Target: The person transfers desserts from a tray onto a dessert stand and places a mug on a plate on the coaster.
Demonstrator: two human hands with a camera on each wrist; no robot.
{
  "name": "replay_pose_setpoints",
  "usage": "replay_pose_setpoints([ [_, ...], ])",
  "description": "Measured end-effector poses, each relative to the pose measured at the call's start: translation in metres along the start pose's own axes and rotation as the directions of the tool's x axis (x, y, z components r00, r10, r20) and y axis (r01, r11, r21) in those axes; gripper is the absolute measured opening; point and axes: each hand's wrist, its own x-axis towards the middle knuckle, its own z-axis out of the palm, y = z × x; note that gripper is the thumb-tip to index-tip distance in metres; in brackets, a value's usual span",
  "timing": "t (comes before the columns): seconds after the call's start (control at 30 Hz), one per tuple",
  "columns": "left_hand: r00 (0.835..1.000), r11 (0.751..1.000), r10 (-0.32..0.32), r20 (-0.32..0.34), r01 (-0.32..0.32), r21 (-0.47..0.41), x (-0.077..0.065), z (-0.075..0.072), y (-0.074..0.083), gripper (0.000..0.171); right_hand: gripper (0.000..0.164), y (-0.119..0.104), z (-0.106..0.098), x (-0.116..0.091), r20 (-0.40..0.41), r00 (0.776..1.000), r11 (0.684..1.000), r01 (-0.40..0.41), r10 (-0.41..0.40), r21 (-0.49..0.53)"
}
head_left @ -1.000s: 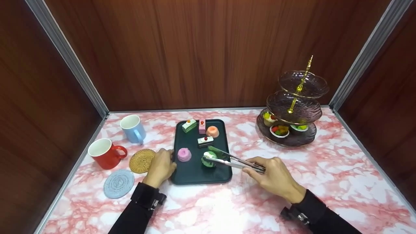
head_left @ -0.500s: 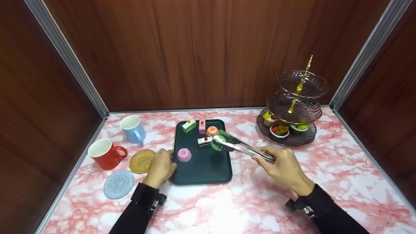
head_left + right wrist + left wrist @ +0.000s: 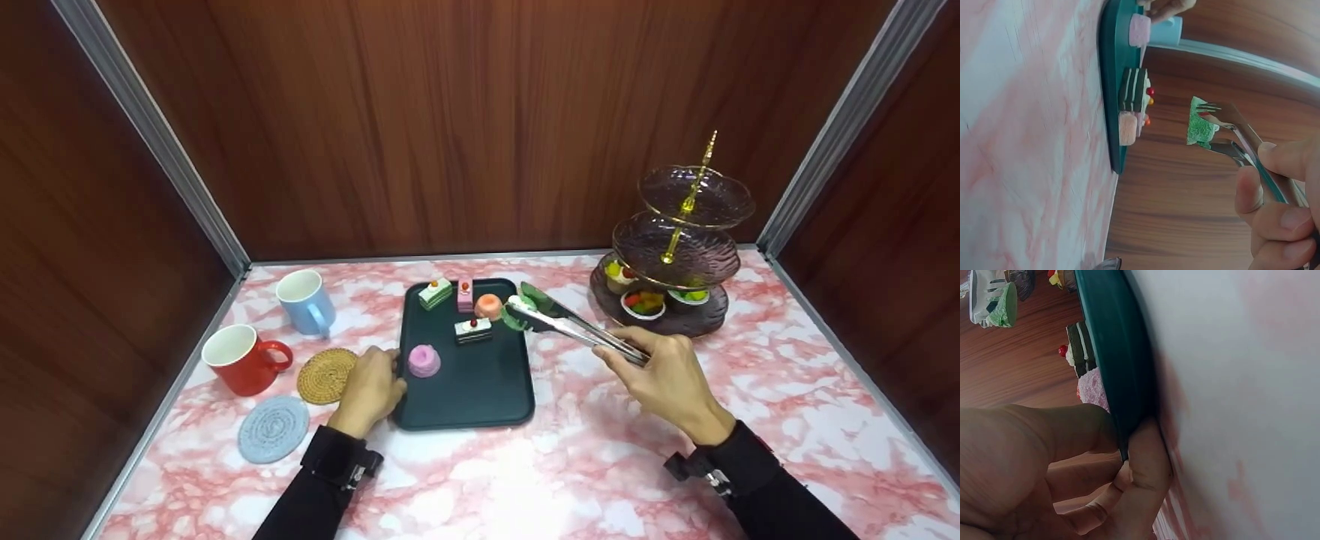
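Observation:
My left hand (image 3: 369,386) pinches the left rim of a dark green tray (image 3: 469,397); in the left wrist view the thumb lies over the rim and a finger is under it. In my right hand (image 3: 671,382) is a pair of metal tongs (image 3: 581,331), gripped between thumb and fingers. The tong tips clasp a small green cake (image 3: 1201,124) with a white top, held up above the tray's right edge. On the tray sit a pink cake (image 3: 424,361), a dark layered slice (image 3: 472,332), an orange cake (image 3: 489,306), a pink slice (image 3: 465,296) and a green-and-white slice (image 3: 436,295).
A three-tier glass stand (image 3: 664,322) at the back right carries several small cups of fruit-topped sweets on its lowest plate. On the left are a blue mug (image 3: 306,304), a red mug (image 3: 244,364), a woven tan coaster (image 3: 326,376) and a grey-blue coaster (image 3: 274,429).
The tongs have lifted the green cake off the tray's front right and carried it back and rightward with my right hand. My left hand stays on the rim.

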Motion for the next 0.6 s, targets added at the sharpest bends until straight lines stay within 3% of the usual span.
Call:
replay_pose_setpoints([
  [0.33,1.000,1.000,-0.009,0.003,0.009,-0.012,0.001,0.000,0.000,0.045,0.028,0.013,-0.013,0.010,-0.091,0.995,0.997,-0.052,0.048,-0.048],
  [0.6,1.000,1.000,-0.001,0.003,0.001,-0.004,0.001,0.000,-0.001,0.044,0.026,0.023,-0.025,0.020,-0.209,0.975,0.993,-0.087,0.069,-0.075],
])
